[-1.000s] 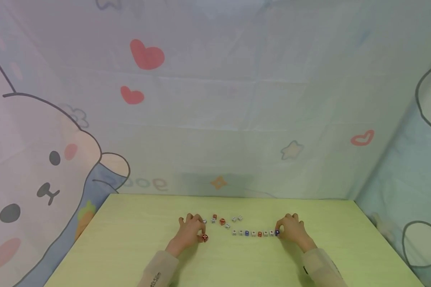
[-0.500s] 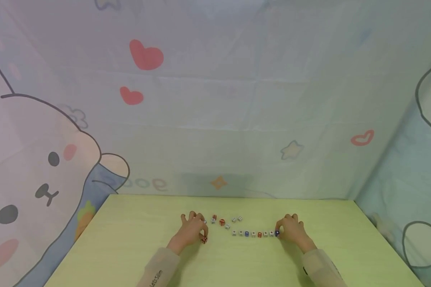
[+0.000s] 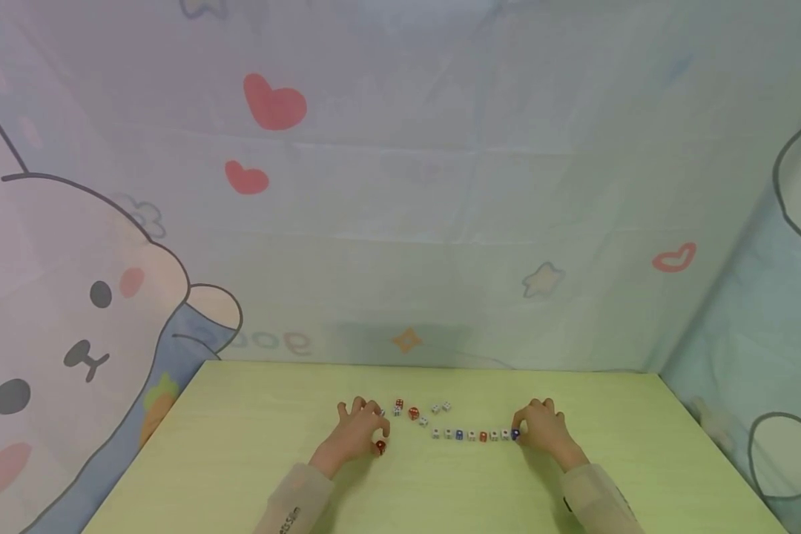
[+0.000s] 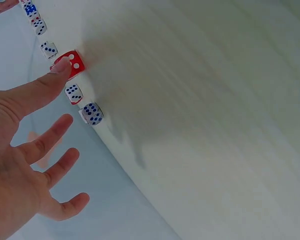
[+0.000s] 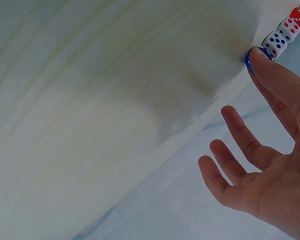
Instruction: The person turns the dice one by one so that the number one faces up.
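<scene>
The left hand (image 3: pixel 354 435) pinches a red die (image 3: pixel 381 447), the right hand (image 3: pixel 544 428) a blue die (image 3: pixel 515 434) ending the dice row (image 3: pixel 472 436), other fingers (image 5: pixel 242 132) apart.

Beyond both the left hand (image 3: pixel 354 434) and the right hand (image 3: pixel 544 432), we see a pale, creased fabric sheet (image 3: pixel 400 282) rising behind the light yellow-green, wood-grained bench (image 3: pixel 240 445). Straight ahead, between the hands, it bears a small orange four-pointed star (image 3: pixel 407 340). Well to the left of the left hand we find a large white cartoon animal with a dark outline (image 3: pixel 40 348), and near its lower edge an orange carrot with green leaves (image 3: pixel 159 404). Above the left hand sit a large solid red heart (image 3: pixel 277 107) and a smaller solid red heart (image 3: pixel 246 178). Above the right hand we notice a cream, grey-edged star (image 3: pixel 544 280); farther right, a red outlined heart (image 3: pixel 674 258).
</scene>
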### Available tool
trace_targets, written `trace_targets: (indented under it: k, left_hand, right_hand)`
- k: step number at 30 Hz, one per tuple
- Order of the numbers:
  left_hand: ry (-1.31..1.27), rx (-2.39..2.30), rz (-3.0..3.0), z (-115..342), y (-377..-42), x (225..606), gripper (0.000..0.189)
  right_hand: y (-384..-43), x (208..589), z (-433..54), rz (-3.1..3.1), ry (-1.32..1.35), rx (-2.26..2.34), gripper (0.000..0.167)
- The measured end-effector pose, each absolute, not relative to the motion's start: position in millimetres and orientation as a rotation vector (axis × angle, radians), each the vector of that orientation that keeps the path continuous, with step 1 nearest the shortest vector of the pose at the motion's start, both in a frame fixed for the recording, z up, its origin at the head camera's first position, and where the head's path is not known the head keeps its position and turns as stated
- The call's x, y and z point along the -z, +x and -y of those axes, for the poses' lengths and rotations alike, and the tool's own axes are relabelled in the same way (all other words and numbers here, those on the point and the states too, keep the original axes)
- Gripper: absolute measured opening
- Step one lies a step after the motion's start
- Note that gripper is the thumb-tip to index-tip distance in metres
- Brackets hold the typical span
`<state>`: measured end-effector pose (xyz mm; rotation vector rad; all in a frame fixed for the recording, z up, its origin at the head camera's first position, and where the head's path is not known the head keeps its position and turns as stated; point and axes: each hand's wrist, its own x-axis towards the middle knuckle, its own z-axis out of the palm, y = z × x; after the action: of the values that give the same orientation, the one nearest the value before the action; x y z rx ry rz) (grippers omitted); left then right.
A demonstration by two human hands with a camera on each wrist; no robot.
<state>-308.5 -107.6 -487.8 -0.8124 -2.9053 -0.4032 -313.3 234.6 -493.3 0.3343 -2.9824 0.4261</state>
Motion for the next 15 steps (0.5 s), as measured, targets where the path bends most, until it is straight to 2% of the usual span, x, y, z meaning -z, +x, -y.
trace_targets:
  k: [15]
  left_hand:
    - [-0.854,0.326,2.87,101.9,-308.6,486.4,0.014]
  right_hand:
    - [-311.5,494.1,-235.9,2.962,0.358,-0.452,0.013]
